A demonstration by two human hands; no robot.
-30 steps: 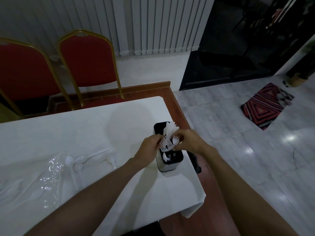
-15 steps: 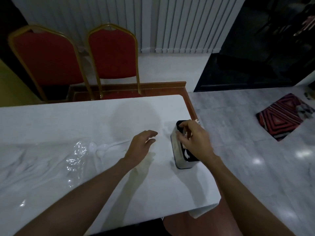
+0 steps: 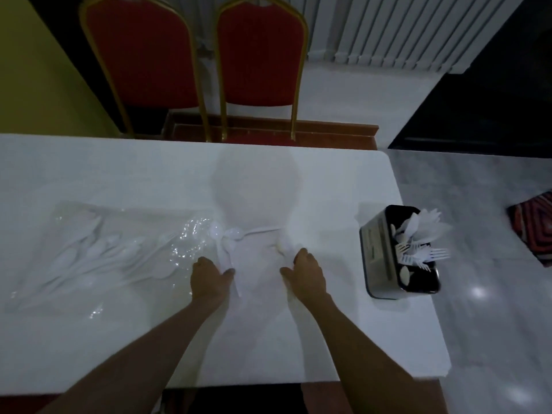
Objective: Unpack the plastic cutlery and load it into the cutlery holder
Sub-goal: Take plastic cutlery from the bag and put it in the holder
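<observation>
**Spoons [image 3: 231, 234] under both grips, holder at the counter's right end**

My left grip [image 3: 210, 279] is down on the white counter [image 3: 149, 180], knuckles up, with the thumb beside the handle of one loose spoon. I cannot tell whether it pinches that handle. My right grip [image 3: 307, 273] is near it, fingers curled down toward a pale spoon bowl — closed on it or only touching, I cannot tell.

Two more spoon bowls lie just beyond my left grip, at the mouth of the clear plastic bag [image 3: 119, 249]. The bag lies flat to the left with more spoons inside.

The cutlery holder [image 3: 376, 252] — black inside, metal outside — stands upright near the counter's right edge, well apart from both grips. White forks [image 3: 430, 255] and other white pieces stick out of it. Two red chairs [image 3: 143, 55] stand behind the counter, and a striped rug [image 3: 534, 228] shows at far right.
</observation>
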